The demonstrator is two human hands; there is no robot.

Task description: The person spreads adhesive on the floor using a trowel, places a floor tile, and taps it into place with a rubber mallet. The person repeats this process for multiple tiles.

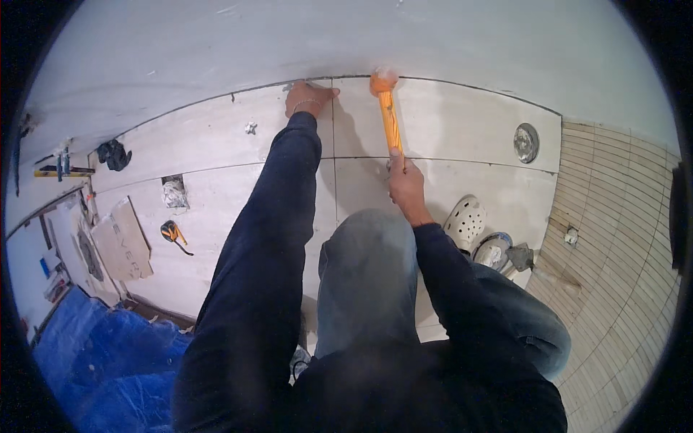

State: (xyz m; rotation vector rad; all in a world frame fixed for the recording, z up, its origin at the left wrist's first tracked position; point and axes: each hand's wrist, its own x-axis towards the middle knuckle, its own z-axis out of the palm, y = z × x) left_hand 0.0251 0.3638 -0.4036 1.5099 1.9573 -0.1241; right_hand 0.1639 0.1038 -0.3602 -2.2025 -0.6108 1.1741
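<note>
Large, pale, rectangular floor tiles already lie in rows up to the smooth grey-white wall, so laying looks well advanced; the narrow dark joints appear unfilled, probably left for later. The right hand is clamped around the handle of a yellow-orange mallet with a rounded orange head, held at the wall's foot (contact is unclear). The left arm reaches forward, its hand beside the seam, thumb apart; whether its other fingers grip anything, one cannot tell.

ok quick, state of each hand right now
Left hand: on the pale tile, thumb spread, fingers partly hidden; can't tell whether open or closed.
Right hand: closed, holding the orange mallet.
</note>
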